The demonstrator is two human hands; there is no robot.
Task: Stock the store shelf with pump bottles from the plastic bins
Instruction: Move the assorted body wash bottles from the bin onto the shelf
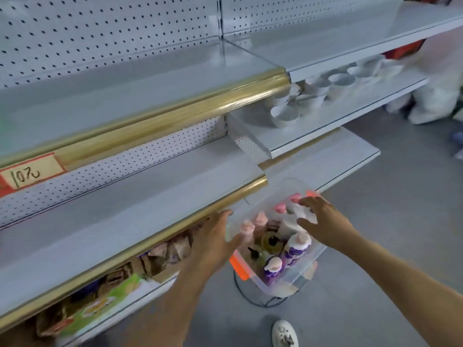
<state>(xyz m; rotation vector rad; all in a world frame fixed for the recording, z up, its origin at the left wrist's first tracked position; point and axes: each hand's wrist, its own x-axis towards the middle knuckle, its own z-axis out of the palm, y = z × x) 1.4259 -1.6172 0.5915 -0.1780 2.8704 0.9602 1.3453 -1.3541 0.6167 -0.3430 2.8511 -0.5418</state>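
Observation:
A clear plastic bin point(293, 280) with orange latches sits low beside the shelving, holding several pump bottles with pink tops and purple labels point(297, 247). My left hand point(215, 236) grips the bin's left rim, fingers curled over the edge. My right hand point(323, 219) reaches into the bin from the right, fingers curled over a white pump bottle point(299, 212). The grey shelf with the gold front strip point(140, 204) lies bare to the left of the bin.
Above is another bare shelf with a gold strip and a handwritten price tag point(27, 174). White bowls point(313, 93) fill a shelf at right. Packaged goods point(100, 299) sit on the lowest shelf. A white shoe point(284, 334) and a dark cable lie on the grey floor.

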